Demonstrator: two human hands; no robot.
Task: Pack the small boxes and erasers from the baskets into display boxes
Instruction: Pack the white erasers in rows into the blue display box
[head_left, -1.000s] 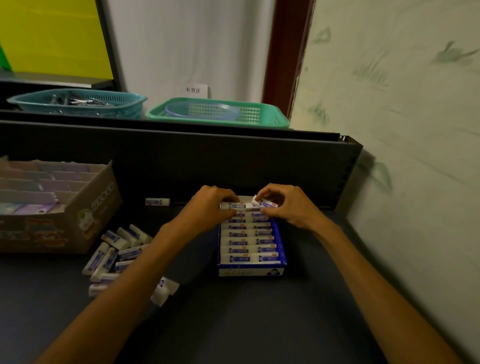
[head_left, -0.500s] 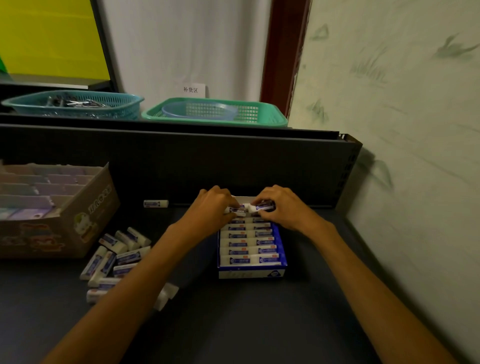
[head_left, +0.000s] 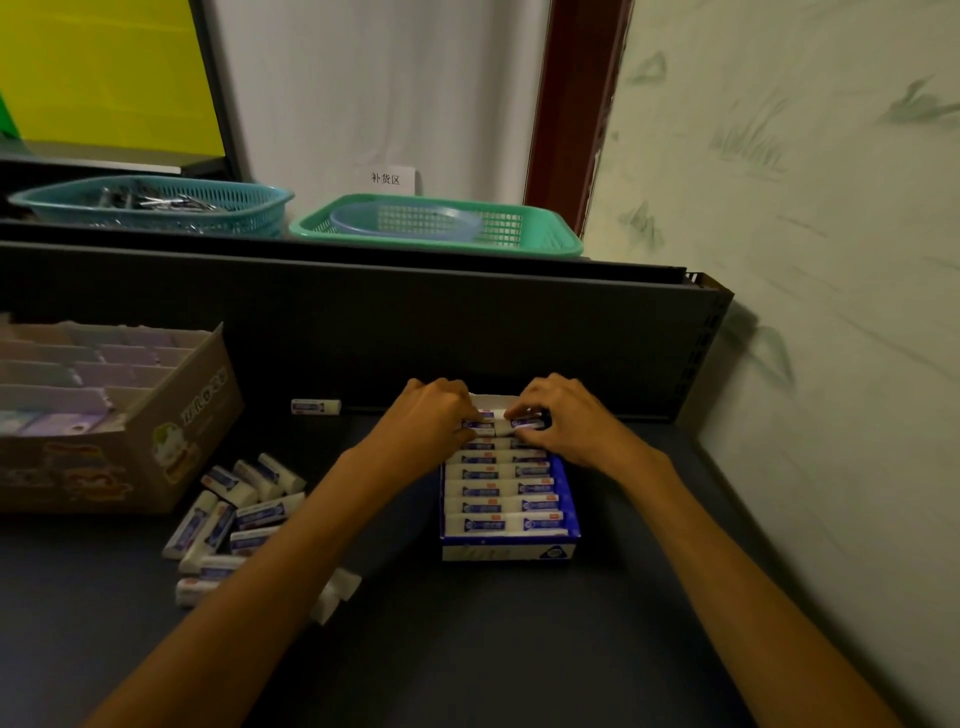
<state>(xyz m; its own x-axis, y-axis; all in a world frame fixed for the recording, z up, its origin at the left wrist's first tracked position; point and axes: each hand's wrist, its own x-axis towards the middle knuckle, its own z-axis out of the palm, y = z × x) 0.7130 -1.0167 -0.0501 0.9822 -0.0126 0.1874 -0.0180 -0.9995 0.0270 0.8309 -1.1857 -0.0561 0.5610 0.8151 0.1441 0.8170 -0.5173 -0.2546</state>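
At frame centre the left hand and right hand each pinch a small, light, firm eraser by its ends into the back row of the nearly full blue display box, while loose erasers lie at lower left.

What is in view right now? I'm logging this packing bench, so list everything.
display box: one, blue and white, centre of the table, rows of erasers inside
loose erasers: a pile, white with blue sleeves, left of the display box
single eraser: one, by the back panel
cardboard box: one, brown, far left, pastel boxes inside
blue basket: one, shelf left, metal items inside
green basket: one, shelf centre, a bluish bowl inside
left hand: grips an eraser at the box's far end
right hand: grips an eraser beside it
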